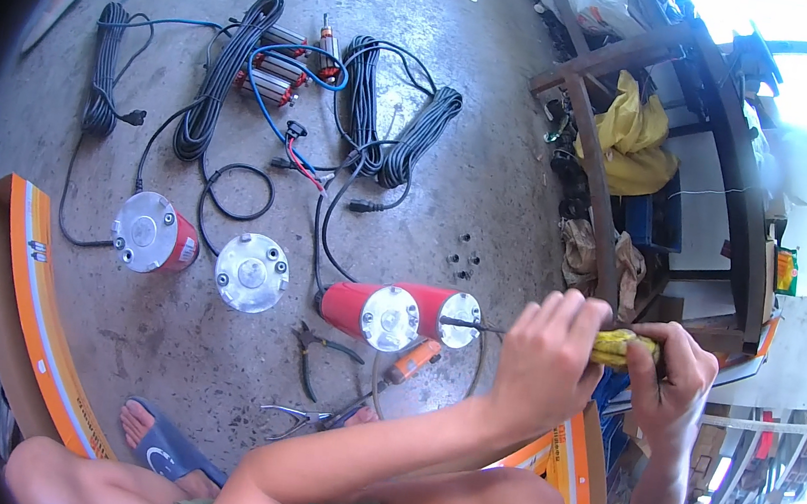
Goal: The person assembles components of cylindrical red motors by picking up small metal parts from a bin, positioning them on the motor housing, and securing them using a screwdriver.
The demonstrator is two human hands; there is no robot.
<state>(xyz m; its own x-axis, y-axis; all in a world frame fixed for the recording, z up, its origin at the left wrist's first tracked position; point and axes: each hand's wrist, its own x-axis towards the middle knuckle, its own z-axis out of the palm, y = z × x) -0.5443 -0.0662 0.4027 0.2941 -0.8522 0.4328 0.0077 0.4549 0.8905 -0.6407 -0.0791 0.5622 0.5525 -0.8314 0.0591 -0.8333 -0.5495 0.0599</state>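
My left hand (552, 356) and my right hand (672, 378) are raised close together at the right, both closed around a screwdriver with a worn yellow handle (613, 347). Its thin dark shaft (490, 327) points left, past my left fingers. In this view the tip overlaps the silver end of a red cylindrical motor housing (429, 303); whether they touch, I cannot tell. Another red housing (346, 308) lies against it. Two more stand farther left with their silver end caps up, one red-sided (185, 243) and one seen mostly from above (252, 274).
Near my feet are dark-handled pliers (322, 345), silver pliers (287, 419) and an orange tool (413, 362). Coiled black cables (228, 79), motor armatures (274, 75) and several small dark parts (464, 258) lie beyond. Orange cartons (51, 330) flank me; a metal rack (581, 123) stands right.
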